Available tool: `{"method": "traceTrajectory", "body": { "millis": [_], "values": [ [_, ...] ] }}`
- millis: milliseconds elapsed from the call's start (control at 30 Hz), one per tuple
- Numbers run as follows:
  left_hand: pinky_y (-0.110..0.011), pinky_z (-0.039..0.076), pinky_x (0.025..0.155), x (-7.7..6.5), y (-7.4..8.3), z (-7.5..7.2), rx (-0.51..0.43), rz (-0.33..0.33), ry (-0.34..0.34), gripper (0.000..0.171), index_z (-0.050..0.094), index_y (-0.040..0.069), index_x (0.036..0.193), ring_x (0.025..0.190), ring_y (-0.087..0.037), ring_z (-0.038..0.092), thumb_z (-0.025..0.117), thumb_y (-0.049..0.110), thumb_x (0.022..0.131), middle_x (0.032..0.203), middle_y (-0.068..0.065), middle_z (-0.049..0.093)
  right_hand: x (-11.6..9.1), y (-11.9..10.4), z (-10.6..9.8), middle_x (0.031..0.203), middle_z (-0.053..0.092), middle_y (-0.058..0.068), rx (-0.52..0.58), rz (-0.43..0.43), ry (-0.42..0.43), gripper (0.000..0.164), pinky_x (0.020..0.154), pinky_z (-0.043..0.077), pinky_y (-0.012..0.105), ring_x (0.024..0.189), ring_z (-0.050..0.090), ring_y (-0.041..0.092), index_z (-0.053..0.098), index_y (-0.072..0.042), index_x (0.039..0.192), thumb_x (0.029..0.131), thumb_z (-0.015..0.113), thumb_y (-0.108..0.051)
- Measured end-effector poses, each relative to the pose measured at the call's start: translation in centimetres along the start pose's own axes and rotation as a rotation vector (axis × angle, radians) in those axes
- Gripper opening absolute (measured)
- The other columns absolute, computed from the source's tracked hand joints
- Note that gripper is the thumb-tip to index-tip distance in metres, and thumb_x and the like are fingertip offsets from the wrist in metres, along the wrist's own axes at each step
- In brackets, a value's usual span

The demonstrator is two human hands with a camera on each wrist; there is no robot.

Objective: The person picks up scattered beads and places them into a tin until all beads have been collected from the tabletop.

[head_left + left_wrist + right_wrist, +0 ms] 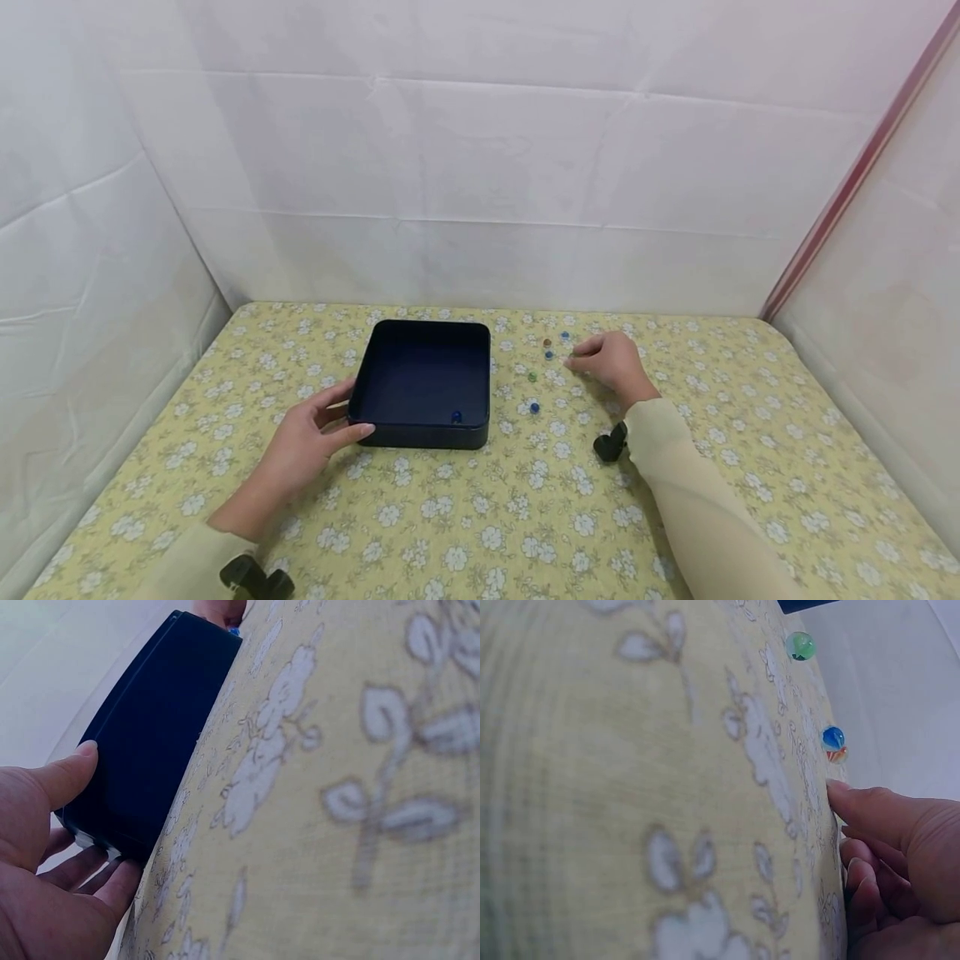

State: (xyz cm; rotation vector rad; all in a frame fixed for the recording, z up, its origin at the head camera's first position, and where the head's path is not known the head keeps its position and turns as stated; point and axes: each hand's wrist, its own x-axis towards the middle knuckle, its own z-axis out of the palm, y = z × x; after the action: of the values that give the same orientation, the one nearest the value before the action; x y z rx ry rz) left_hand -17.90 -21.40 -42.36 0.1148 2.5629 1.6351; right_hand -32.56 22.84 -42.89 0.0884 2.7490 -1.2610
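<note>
A dark navy box [431,437] without a lid stands on the flowered cloth, with one blue marble [457,416] inside by its front wall. My left hand [311,437] grips its front left corner, thumb on the front wall and fingers along the left side. Right of the box, my right hand [611,364] is down at the cloth, thumb and fingers bent; whether a marble sits between the fingertips is hidden. Just left of that hand lie a blue marble [832,738], an orange marble [838,755] and a light blue marble [565,336].
Closer to the box are a green marble [532,377] and a dark blue marble [534,408]. The yellow flowered cloth [450,517] covers the table. White sheets [480,167] hang behind and at both sides, with a red strip [847,183] at the right corner.
</note>
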Motion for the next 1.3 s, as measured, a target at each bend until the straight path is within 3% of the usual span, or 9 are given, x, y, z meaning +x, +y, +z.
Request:
{"method": "traceTrajectory", "body": {
  "millis": [1067, 1300],
  "values": [
    [-0.035, 0.058, 0.101, 0.09, 0.13, -0.24, 0.007, -0.005, -0.007, 0.084, 0.034, 0.017, 0.162, 0.144, -0.039, 0.047, 0.076, 0.042, 0.093, 0.164, -0.016, 0.036, -0.16, -0.02, 0.07, 0.128, 0.07, 0.013, -0.008, -0.016, 0.009, 0.026, 0.093, 0.059, 0.047, 0.112, 0.067, 0.031, 0.078, -0.01, 0.114, 0.092, 0.08, -0.024],
    [-0.03, 0.058, 0.099, -0.01, -0.23, -0.22, -0.001, -0.001, -0.001, 0.084, 0.035, 0.019, 0.161, 0.144, -0.038, 0.048, 0.077, 0.043, 0.092, 0.166, -0.013, 0.035, -0.35, 0.19, 0.12, 0.126, 0.071, 0.012, 0.001, -0.02, 0.013, 0.029, 0.09, 0.061, 0.045, 0.107, 0.068, 0.029, 0.078, -0.011, 0.116, 0.092, 0.08, -0.027]
  ]
}}
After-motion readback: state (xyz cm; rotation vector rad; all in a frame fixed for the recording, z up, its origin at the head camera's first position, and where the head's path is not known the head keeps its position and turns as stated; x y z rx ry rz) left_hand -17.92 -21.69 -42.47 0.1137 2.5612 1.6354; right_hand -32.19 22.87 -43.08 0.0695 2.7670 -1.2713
